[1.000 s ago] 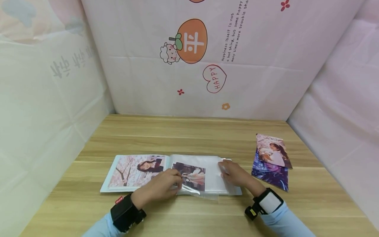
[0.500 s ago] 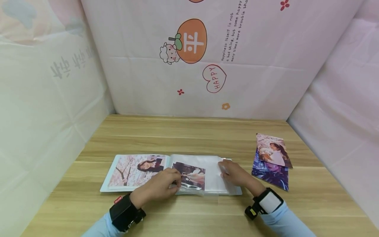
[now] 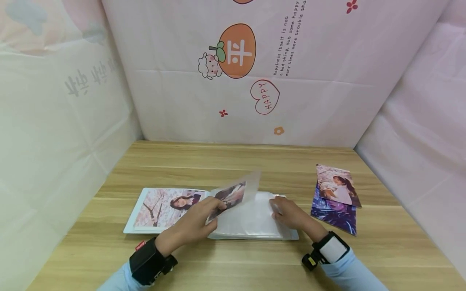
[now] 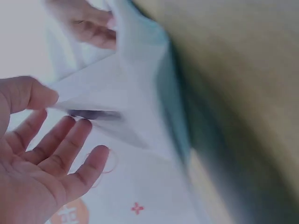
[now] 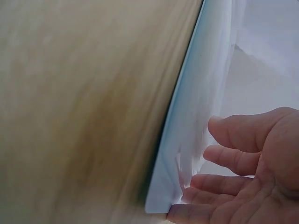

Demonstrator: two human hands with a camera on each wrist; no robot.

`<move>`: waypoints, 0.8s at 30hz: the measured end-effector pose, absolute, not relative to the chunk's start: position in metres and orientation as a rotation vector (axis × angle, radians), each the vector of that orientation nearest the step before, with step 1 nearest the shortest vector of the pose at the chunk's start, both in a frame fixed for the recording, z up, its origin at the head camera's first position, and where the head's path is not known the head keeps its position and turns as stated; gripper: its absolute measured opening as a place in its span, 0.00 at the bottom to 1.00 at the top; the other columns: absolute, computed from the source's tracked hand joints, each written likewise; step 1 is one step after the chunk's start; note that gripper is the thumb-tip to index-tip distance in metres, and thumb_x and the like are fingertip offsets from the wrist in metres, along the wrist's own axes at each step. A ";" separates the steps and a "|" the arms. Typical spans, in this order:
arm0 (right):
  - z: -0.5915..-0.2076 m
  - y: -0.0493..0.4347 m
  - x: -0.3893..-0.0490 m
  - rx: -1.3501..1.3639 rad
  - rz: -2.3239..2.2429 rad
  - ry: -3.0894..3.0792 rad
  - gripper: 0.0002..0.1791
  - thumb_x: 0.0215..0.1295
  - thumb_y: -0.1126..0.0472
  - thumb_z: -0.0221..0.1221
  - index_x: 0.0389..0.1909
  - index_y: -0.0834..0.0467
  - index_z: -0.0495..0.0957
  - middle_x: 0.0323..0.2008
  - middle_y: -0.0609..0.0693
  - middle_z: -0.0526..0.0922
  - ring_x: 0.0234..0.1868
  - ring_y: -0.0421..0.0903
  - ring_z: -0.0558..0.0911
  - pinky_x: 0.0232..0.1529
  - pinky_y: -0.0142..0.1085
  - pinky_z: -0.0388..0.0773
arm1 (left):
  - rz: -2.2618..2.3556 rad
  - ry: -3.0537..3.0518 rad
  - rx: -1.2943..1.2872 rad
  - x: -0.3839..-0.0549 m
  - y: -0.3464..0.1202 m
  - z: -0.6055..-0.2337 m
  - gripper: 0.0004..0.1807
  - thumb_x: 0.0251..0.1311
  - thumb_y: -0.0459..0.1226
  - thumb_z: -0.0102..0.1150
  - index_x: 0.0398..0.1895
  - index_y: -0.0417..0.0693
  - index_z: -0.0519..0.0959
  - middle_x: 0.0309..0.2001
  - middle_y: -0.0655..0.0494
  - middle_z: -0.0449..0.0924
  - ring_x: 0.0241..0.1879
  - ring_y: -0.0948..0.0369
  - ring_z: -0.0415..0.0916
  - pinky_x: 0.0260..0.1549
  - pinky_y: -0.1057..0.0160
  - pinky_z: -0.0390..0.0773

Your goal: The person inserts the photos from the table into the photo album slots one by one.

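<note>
From the head camera, my photo album (image 3: 251, 220) lies open on the table (image 3: 225, 165), well apart from the far edge and a little nearer the left edge than the right. My left hand (image 3: 194, 224) pinches a clear page (image 3: 253, 186), which stands tilted above the right side of the album with a photo (image 3: 233, 195) in it. A blossom photo (image 3: 156, 208) covers most of the left side. My right hand (image 3: 293, 214) rests against the album's right edge, grasping nothing. Near the table's right edge, two loose photos (image 3: 336, 186) overlap.

At my left wrist, my thumb lies on the page's edge, the fingers spread below it; the teal cover (image 4: 170, 98) runs past, blurred.

At my right wrist, my fingers lie fairly straight beside the cover's corner, thumb at the sheets.
</note>
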State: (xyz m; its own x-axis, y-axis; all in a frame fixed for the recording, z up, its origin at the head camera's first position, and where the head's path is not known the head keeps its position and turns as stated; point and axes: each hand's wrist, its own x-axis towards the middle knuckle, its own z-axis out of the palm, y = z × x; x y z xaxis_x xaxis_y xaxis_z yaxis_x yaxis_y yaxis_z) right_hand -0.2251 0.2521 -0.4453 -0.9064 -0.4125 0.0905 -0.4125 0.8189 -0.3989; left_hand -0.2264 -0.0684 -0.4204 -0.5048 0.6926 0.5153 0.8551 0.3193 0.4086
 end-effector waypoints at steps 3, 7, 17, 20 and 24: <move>-0.445 0.251 -0.225 0.662 0.673 -3.007 0.21 0.57 0.72 0.59 0.51 0.74 0.70 0.50 0.72 0.72 0.54 0.67 0.69 0.54 0.56 0.63 | -1.029 -2.252 -1.361 -0.227 -0.071 -0.412 0.20 0.49 0.24 0.55 0.48 0.39 0.71 0.41 0.51 0.74 0.40 0.59 0.74 0.37 0.60 0.76; -0.447 0.252 -0.226 0.662 0.673 -2.995 0.19 0.56 0.72 0.59 0.50 0.72 0.71 0.48 0.70 0.74 0.52 0.65 0.71 0.53 0.55 0.66 | -1.089 -2.157 -1.293 -0.229 -0.074 -0.397 0.18 0.50 0.25 0.54 0.47 0.38 0.71 0.39 0.50 0.74 0.36 0.61 0.75 0.32 0.60 0.77; -0.450 0.252 -0.228 0.709 0.685 -2.950 0.12 0.54 0.72 0.60 0.41 0.66 0.73 0.37 0.58 0.76 0.41 0.56 0.75 0.44 0.51 0.71 | -1.180 -2.052 -1.154 -0.232 -0.092 -0.378 0.17 0.49 0.22 0.53 0.45 0.35 0.73 0.31 0.53 0.75 0.29 0.63 0.74 0.26 0.66 0.77; -0.449 0.251 -0.228 0.718 0.675 -2.950 0.11 0.54 0.72 0.60 0.38 0.64 0.73 0.35 0.56 0.75 0.38 0.54 0.74 0.42 0.50 0.72 | -1.213 -2.052 -1.096 -0.231 -0.097 -0.374 0.19 0.50 0.22 0.54 0.47 0.37 0.74 0.33 0.53 0.76 0.29 0.63 0.75 0.26 0.66 0.78; -0.447 0.251 -0.226 0.689 0.685 -2.974 0.14 0.55 0.72 0.59 0.44 0.68 0.73 0.42 0.63 0.76 0.46 0.61 0.74 0.49 0.54 0.69 | -1.258 -2.058 -1.018 -0.229 -0.102 -0.369 0.20 0.48 0.21 0.55 0.47 0.39 0.75 0.32 0.54 0.76 0.26 0.63 0.74 0.23 0.66 0.76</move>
